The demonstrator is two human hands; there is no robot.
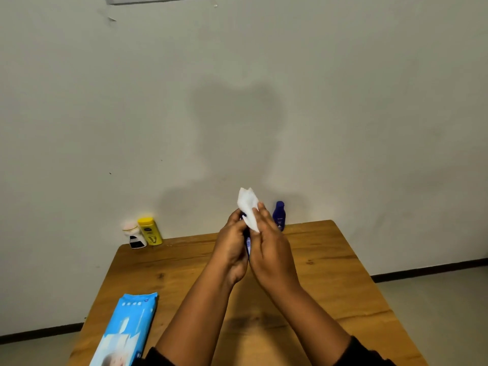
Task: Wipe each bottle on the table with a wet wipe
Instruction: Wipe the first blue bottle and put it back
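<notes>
Wood-grain table (pixel 330 273) set against a pale wall (pixel 369 101). Raised above its middle, 2 bare hands, palms turned toward each other. Clamped between them, the held bottle (pixel 248 245), nearly all hidden; only a thin strip of blue body and pale label visible in the gap between the palms. Left hand (pixel 232 247) curled round that bottle's left side, fingers wrapped up toward its top. Right hand (pixel 272 249) pressing a white wet wipe (pixel 248 210) against the bottle's upper part, fingers bent over the cloth and pinning it there. Crumpled loose end of the wipe sticking up above both sets of fingertips. Cap covered by cloth and fingers; on or off, impossible to tell.

Upright at the table's far edge, just right of the hands and close to the wall: 1 dark blue bottle (pixel 279 216), partly behind the right fingertips. At the far left corner, 2 more side by side, touching or nearly so: 1 yellow bottle (pixel 151 231) with a yellow cap and, left of it, 1 white bottle (pixel 134 237) with a pinkish cap and a dark label. Both well apart from the hands.

Lying flat along the near left edge: a light blue wipes pack (pixel 126 328), its near end cut off by the frame. Dark sleeves (pixel 367 352) on both forearms at the bottom edge. Soft shadow (pixel 237 133) of a head and arms on the wall behind. Grey floor (pixel 435 313) and dark skirting on either side.
</notes>
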